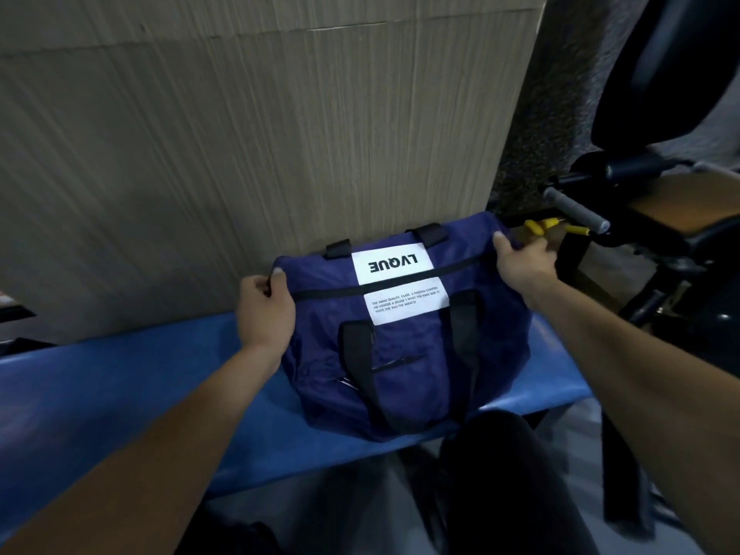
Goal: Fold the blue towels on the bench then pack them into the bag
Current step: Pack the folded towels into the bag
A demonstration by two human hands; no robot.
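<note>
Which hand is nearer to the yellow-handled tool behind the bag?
The right hand. It grips the bag's far right corner, just beside the yellow-handled tool. The left hand grips the opposite corner, the whole bag away.

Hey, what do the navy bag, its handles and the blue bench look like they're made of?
Navy bag: thin woven synthetic, probably nylon; it creases softly with a faint sheen. Handles: flat black webbing, matte, by the look of it. Blue bench: smooth, glossy surface, likely vinyl or plastic; the frame does not settle which.

Navy bag with black straps and white label, blue bench, beige streaked wall
</note>
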